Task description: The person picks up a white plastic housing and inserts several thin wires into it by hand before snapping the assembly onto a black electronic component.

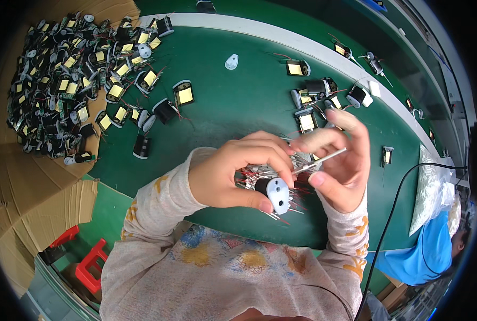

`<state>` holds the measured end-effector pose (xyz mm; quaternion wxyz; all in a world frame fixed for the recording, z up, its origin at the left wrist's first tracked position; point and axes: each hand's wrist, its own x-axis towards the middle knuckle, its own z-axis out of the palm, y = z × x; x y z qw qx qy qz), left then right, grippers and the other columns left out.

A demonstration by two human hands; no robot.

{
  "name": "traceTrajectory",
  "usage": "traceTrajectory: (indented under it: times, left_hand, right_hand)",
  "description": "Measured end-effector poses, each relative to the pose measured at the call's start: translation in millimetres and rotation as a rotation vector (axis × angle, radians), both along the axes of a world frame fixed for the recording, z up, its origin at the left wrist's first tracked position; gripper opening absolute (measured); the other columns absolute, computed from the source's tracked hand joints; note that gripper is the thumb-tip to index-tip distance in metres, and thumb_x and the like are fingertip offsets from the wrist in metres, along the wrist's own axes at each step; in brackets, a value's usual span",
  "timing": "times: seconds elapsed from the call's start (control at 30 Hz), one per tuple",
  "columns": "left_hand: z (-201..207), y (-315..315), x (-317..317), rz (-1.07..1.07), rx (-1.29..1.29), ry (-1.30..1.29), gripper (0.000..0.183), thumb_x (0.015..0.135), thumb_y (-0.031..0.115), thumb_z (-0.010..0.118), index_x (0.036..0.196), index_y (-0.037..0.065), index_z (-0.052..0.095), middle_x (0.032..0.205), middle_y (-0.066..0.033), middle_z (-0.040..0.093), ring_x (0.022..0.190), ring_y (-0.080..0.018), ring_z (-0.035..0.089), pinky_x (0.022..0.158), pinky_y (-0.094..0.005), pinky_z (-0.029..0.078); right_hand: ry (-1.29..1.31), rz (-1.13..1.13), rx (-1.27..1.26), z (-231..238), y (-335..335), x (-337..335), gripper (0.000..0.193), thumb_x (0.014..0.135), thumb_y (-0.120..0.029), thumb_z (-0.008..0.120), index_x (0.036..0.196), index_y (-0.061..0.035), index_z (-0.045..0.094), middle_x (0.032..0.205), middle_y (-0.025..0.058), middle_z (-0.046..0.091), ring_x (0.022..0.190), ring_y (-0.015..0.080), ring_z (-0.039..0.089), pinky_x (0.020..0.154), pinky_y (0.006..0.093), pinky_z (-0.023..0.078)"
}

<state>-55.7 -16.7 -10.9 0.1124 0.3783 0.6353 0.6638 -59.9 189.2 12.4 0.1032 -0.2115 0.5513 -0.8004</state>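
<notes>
My left hand (246, 166) is closed on a small black motor-like part (261, 185) with a pale grey oval end cap (278, 196). The cap has dark holes and is turned toward me. Between the fingers of my right hand (341, 166) is a thin whitish rod (324, 161), slanting up to the right. The fingers are curled, and the index finger is partly blurred. Beneath both hands lies a loose heap of thin silvery pieces with red wires (252, 174), largely hidden by the hands.
A cardboard box (40, 200) at the left holds a big pile of black parts (67, 80) with yellow pads. More such parts (316, 88) lie right of centre on the green table (222, 101). A black cable (391, 211) curves near a blue-sleeved person (426, 254) at the right.
</notes>
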Motion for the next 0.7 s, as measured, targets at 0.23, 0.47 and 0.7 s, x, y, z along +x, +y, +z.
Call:
traceTrajectory:
  times: [0.23,0.47,0.7]
  left_hand:
    - [0.4,-2.2,3.6,0.034,-0.004,-0.057,0.038,0.065,0.024,0.080,0.093,0.003,0.066,0.099,-0.0077,0.063,0.104,-0.0295,0.053,0.096,-0.0430,0.035]
    - [-9.3,4.2,15.2,0.182,0.185,-0.261,0.034,0.071,0.008,0.076,0.097,0.001,0.054,0.098,-0.0134,0.065,0.107,-0.0297,0.056,0.100,-0.0464,0.037]
    - [-2.9,9.9,18.5,0.472,-0.138,0.176,0.039,0.067,0.001,0.078,0.097,0.003,0.052,0.094,-0.0152,0.068,0.092,-0.0259,0.067,0.089,-0.0385,0.047]
  right_hand:
    - [0.265,-0.030,0.389,2.7,13.2,-3.5,0.023,0.066,0.004,0.074,0.087,0.0037,0.065,0.084,0.0115,0.066,0.077,0.0205,0.063,0.071,0.0310,0.050]
    - [0.346,-0.500,0.329,17.9,15.7,11.1,0.017,0.067,0.004,0.071,0.080,0.0043,0.061,0.074,0.0146,0.065,0.067,0.0222,0.063,0.063,0.0312,0.050]
    - [0.647,-0.383,0.497,31.1,9.4,24.6,0.019,0.062,0.001,0.076,0.076,0.0036,0.065,0.071,0.0137,0.065,0.061,0.0242,0.064,0.055,0.0317,0.052]
